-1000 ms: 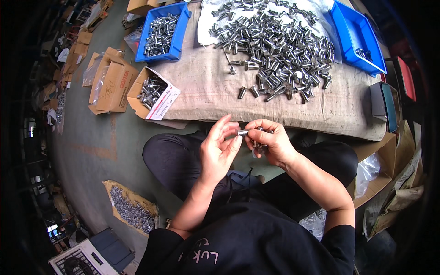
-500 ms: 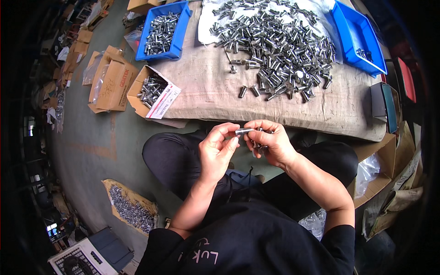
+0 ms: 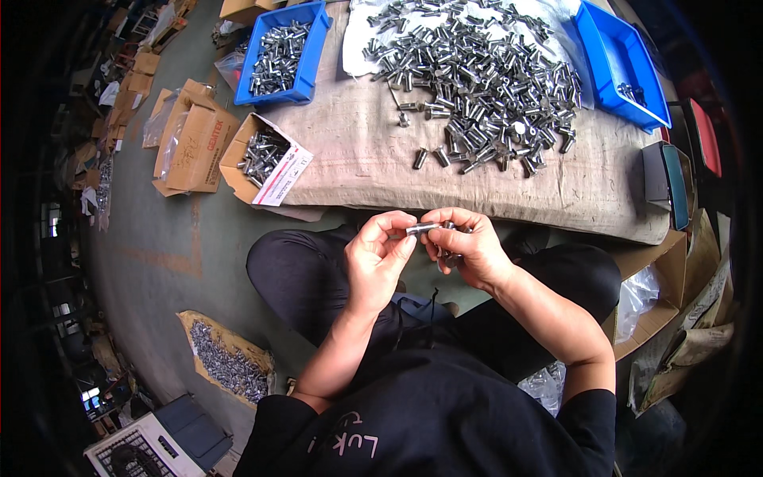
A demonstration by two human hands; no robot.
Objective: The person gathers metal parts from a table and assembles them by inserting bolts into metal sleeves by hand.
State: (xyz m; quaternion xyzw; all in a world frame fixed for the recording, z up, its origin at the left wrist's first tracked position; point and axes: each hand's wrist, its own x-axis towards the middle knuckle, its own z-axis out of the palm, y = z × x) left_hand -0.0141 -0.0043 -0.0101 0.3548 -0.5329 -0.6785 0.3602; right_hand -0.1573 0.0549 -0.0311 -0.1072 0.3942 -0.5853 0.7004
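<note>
A person in a black shirt sits with knees spread, at a counter point(image 3: 350, 151) covered in wrinkled tan cloth. Just off its near edge, a shiny metal pin point(image 3: 423, 228) lies nearly level between the hands: the left hand point(image 3: 372, 266) has thumb and fingers narrowed on one end, while the right hand point(image 3: 475, 253) grips the other, with more pins bunched in its curled fingers. On the counter, a broad heap of similar pins point(image 3: 485, 87) spreads across a white sheet point(image 3: 359, 48), between two blue bins point(image 3: 308, 67) holding metal parts. An open carton point(image 3: 280, 179) of pins stands at the near left corner. Cardboard boxes point(image 3: 199, 151) line the grey-green floor point(image 3: 151, 270) leftward; nearer, a yellowish sheet point(image 3: 191, 322) carries small metal pieces.
</note>
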